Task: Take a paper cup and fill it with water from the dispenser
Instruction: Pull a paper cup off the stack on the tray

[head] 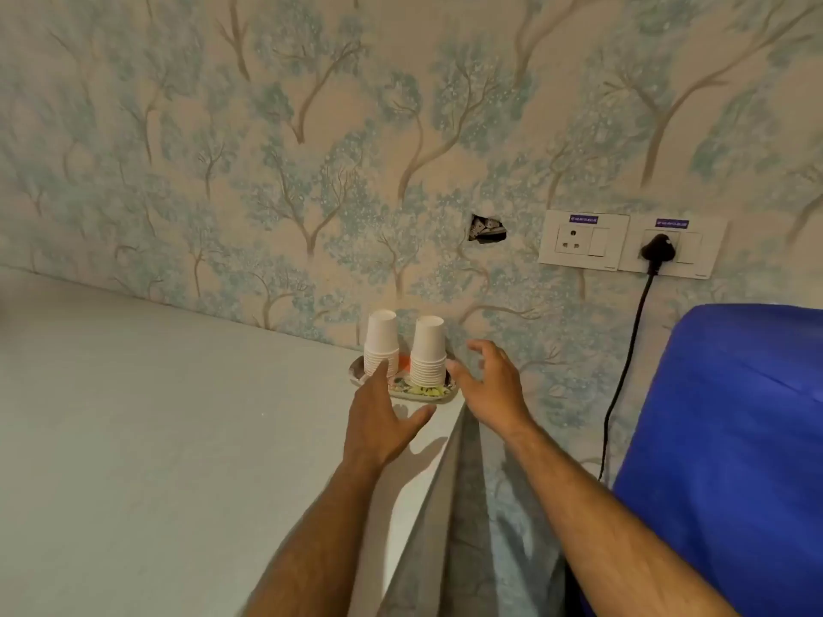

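Two stacks of upturned white paper cups stand on a small patterned tray (pixel 434 396) at the counter's far right corner, against the wall: a left stack (pixel 381 340) and a right stack (pixel 428 349). My left hand (pixel 383 420) is just in front of the tray, fingers apart, its fingertips at the base of the left stack. My right hand (pixel 490 385) hovers open just right of the right stack, holding nothing. A large blue shape (pixel 730 438) at the right edge is probably the dispenser's bottle; no tap is visible.
A pale counter (pixel 178 438) fills the left half, its right edge running down past my left forearm. On the wallpapered wall are a socket panel (pixel 583 240), a second one with a black plug (pixel 658 249) and cable hanging down, and a small hole (pixel 487 229).
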Demonstrator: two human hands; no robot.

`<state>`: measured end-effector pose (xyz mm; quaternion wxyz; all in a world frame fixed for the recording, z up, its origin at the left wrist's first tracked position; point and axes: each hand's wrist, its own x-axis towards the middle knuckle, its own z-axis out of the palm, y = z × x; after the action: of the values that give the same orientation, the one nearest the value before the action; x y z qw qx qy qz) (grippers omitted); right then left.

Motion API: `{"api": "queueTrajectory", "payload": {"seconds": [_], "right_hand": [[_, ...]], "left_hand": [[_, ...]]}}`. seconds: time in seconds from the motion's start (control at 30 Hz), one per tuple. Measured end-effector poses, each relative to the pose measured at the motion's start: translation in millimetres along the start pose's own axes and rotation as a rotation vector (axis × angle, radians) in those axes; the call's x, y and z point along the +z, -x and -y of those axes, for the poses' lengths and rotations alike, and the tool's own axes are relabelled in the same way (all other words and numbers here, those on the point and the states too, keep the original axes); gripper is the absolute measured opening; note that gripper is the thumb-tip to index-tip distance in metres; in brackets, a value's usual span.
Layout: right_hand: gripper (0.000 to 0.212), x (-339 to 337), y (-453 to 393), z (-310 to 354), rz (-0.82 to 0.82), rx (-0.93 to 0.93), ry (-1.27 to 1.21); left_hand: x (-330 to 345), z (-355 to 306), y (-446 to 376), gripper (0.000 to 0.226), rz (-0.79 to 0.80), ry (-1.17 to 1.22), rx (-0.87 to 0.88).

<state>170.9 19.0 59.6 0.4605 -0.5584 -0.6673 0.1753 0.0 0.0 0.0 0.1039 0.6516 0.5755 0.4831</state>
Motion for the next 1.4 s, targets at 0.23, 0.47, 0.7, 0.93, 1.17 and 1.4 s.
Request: {"api": "queueTrajectory", "payload": {"seconds": [0.23, 0.47, 0.7, 0.93, 1.17, 1.4], "right_hand": [[0.028, 21.4, -73.8, -1.1, -0.024, -0.050, 0.078], [0.020, 39.3, -126.6, -10.3, 0.049, -0.123, 0.150], [0.019, 49.9, -151.9, -21.5, 0.177, -0.131, 0.155], [0.016, 48.6, -156.7, -25.0, 0.239, -0.107, 0.135], [0.015, 49.5, -163.3, -23.1, 0.289, -0.091, 0.114], [0.015, 45.7, -168.2, -21.1, 0.343, -0.101, 0.142]], "left_hand": [[33.1, 19.2, -62.1, 0.087, 0.084, 0.166, -0.071], [60.2, 33.6, -105.2, 0.122, 0.115, 0.161, -0.159], [74.3, 34.5, -123.3, 0.123, 0.131, 0.190, -0.199], [79.7, 34.6, -125.9, 0.125, 0.145, 0.225, -0.253], [79.4, 30.4, -126.8, 0.126, 0.124, 0.228, -0.283], [80.4, 30.1, -129.9, 0.126, 0.123, 0.239, -0.307]]}}
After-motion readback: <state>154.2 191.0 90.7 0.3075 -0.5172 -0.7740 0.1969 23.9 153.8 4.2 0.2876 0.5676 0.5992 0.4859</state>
